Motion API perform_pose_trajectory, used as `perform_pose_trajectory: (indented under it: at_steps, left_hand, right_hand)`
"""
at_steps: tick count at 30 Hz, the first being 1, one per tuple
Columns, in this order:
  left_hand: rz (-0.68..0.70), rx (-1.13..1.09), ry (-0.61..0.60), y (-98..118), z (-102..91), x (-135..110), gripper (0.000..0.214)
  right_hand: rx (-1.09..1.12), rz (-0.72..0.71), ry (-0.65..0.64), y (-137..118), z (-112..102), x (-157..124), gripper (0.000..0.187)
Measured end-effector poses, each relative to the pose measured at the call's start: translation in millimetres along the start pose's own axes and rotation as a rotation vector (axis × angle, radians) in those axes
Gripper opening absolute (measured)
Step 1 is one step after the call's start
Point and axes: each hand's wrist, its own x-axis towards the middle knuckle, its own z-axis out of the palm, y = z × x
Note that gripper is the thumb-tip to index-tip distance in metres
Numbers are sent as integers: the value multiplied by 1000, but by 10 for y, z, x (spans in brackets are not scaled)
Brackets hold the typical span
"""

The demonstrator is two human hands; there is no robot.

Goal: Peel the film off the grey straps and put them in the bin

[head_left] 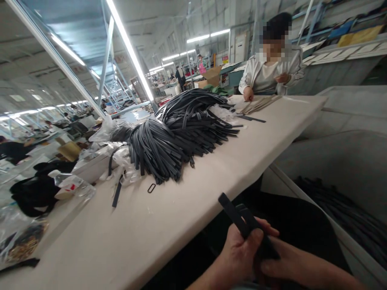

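Observation:
Dark straps (232, 212), flat and narrow, are in both my hands beyond the near edge of the table. My left hand (237, 251) is closed round them with the thumb on top, and the strap ends stick out toward the table. My right hand (286, 257) grips the same straps lower down, close against the left. On the table lies a large heap of similar dark straps (157, 147). In front of it are a black rectangular ring (148, 189) and a single loose strap (117, 193).
A person (256, 76) sits at the table's far end beside light brown strips (261, 104). White bins (341, 157) stand at right, one containing dark straps (347, 213). Left on the table (169, 225) are a plastic bottle (74, 185) and a clear bag of brass-coloured pieces (26, 245).

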Motion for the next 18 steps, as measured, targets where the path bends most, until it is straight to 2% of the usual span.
perform_pose_trajectory:
  at_steps: [2, 3, 5, 8, 11, 14, 18]
  left_hand:
    - [7, 141, 25, 54, -160, -74, 40]
    - [-21, 133, 43, 63, -245, -105, 44]
    - [-73, 6, 86, 52, -402, -159, 50]
    - [-68, -129, 182, 16, -568, -217, 46]
    - [-92, -61, 289, -3, -637, -227, 39]
    - [-111, 45, 380, -45, -641, -198, 36]
    - [-72, 228, 353, -138, -611, -186, 36]
  right_hand:
    - [107, 26, -22, -37, 109, 151, 68]
    - [137, 29, -4, -16, 151, 190, 71]
    - [160, 31, 53, 73, 201, 210, 74]
    - [166, 64, 47, 206, 216, 174, 74]
    - [164, 84, 24, 222, 229, 151, 74]
    - [122, 73, 54, 135, 267, 187, 69]
    - [-20, -6, 109, 59, 327, 294, 57]
